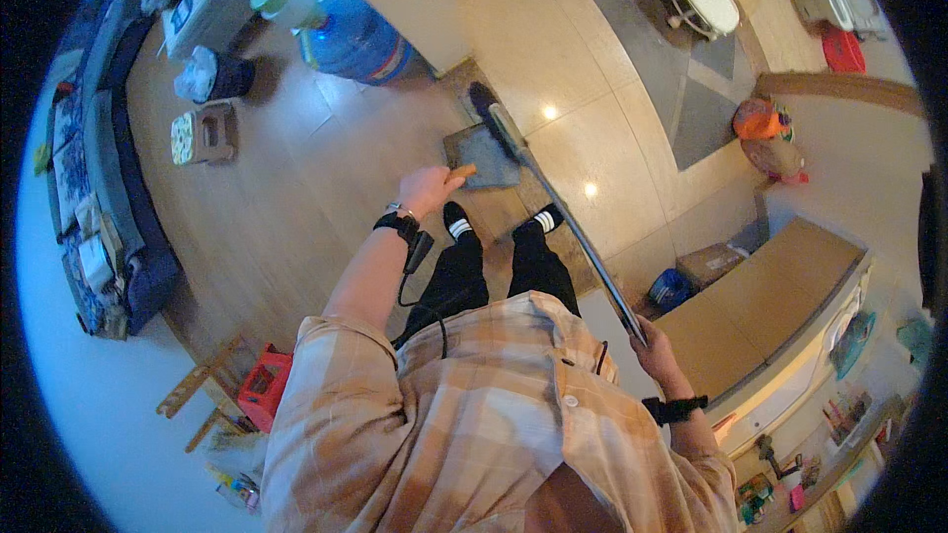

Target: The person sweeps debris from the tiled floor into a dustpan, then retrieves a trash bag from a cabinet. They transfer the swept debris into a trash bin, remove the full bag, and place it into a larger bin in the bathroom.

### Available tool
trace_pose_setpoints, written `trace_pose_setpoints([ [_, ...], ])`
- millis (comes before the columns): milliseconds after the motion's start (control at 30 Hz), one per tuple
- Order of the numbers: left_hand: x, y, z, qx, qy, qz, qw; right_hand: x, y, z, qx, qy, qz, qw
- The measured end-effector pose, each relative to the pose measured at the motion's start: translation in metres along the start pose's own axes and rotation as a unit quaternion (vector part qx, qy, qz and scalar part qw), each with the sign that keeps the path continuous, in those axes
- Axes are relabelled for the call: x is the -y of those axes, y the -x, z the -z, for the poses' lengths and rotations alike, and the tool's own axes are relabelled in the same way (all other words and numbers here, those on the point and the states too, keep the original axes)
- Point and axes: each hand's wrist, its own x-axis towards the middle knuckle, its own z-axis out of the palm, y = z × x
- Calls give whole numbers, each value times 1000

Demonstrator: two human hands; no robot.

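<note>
My left hand (pixel 424 191) is closed around the orange-brown handle of a dustpan (pixel 485 155), whose grey pan is on or close to the floor in front of my feet. My right hand (pixel 653 349) grips the upper end of a long metal broom handle (pixel 592 255) at my right side. That handle runs diagonally away from me to the broom head (pixel 498 118), which has dark bristles and lies beside the pan's far right edge. Both wrists wear black bands. Any debris in the pan cannot be made out.
A large blue water bottle (pixel 355 37) and a small step stool (pixel 215 132) stand ahead to the left. At far left is a blue sofa (pixel 111 163). A brown-topped cabinet (pixel 763 303) and a blue container (pixel 670 289) are at right. A white-topped stool (pixel 707 0) stands ahead right.
</note>
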Motion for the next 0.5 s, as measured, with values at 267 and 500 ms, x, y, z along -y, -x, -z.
trace_pose_setpoints([
  [267, 115, 108, -1, -66, 183, 79, 978, 80, -1, 27, -66, 223, 65, 970],
  [500, 194, 221, 15, -193, 474, 144, 847, 183, -55, 19, 16, 295, 133, 946],
])
